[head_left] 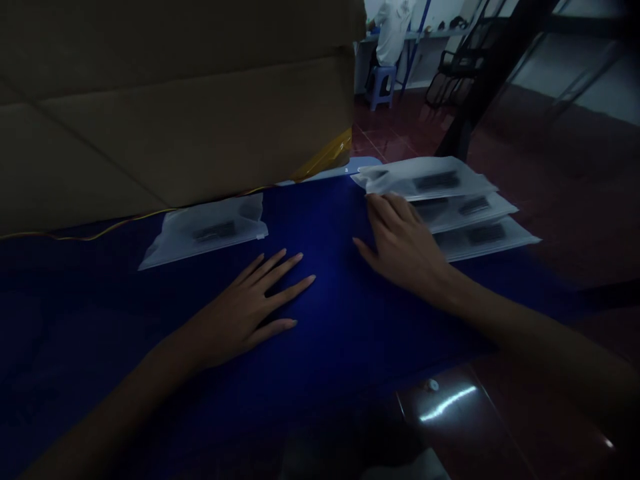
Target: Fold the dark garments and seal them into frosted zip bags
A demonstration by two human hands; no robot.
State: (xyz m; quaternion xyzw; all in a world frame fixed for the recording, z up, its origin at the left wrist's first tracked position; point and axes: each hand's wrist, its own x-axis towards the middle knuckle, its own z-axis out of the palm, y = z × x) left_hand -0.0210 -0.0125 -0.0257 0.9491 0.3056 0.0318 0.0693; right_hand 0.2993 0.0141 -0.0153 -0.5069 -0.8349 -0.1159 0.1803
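My left hand (245, 307) lies palm down on the blue tabletop (330, 320) with its fingers spread, holding nothing. Just beyond it is a single frosted zip bag (175, 237) with a dark item inside. My right hand (400, 240) is at the left end of several overlapping frosted bags (485, 233). Its fingers bend over the bag edges near the top bag (400, 175), and its thumb stands apart on the blue surface. Dark printed or packed shapes show through the bags. The hand covers part of the lower bags.
A large cardboard box (200, 127) with brown tape (327, 157) rises along the table's back edge, a thin yellow wire (105, 233) at its base. Beyond, a person in white (395, 30) sits on a blue stool (383, 87). Dark metal frame (490, 73) stands right.
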